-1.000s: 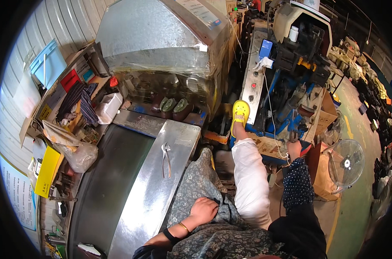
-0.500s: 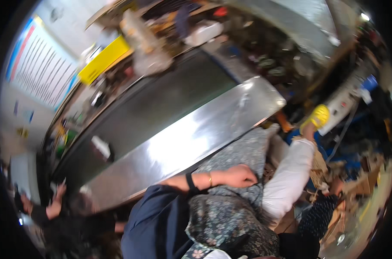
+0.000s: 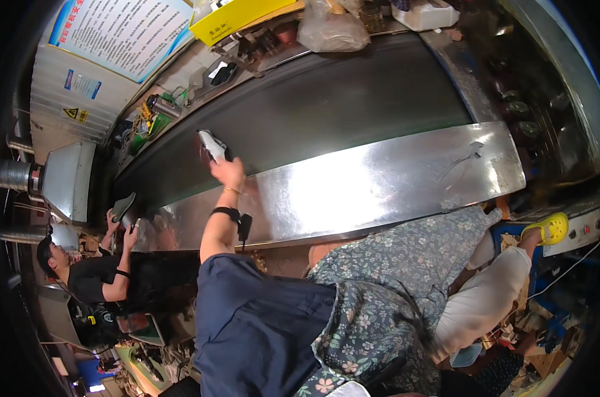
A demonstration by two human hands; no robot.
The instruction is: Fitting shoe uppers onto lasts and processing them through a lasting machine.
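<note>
My left hand [image 3: 228, 173] stretches out over the dark conveyor belt [image 3: 353, 99]. Its fingers close round the near end of a white and dark shoe [image 3: 212, 145] resting on the belt. A gold bracelet and a black strap are on that wrist. At the lower right a dark dotted sleeve [image 3: 502, 372] covers my right arm; its hand is lost among dark clutter, so its fingers cannot be made out. A shiny metal ledge [image 3: 392, 172] runs along the belt's near side, below my left forearm.
At the far left a co-worker [image 3: 95, 278] holds a grey-green shoe part [image 3: 123, 206] by the belt's end. A yellow box [image 3: 237, 18], a plastic bag [image 3: 333, 30] and a white tray [image 3: 427, 14] line the far shelf. A floral apron [image 3: 392, 264] covers my lap.
My left hand has left my lap and reached forward to the shoe on the belt. The view has turned, and the co-worker at the left now shows more fully.
</note>
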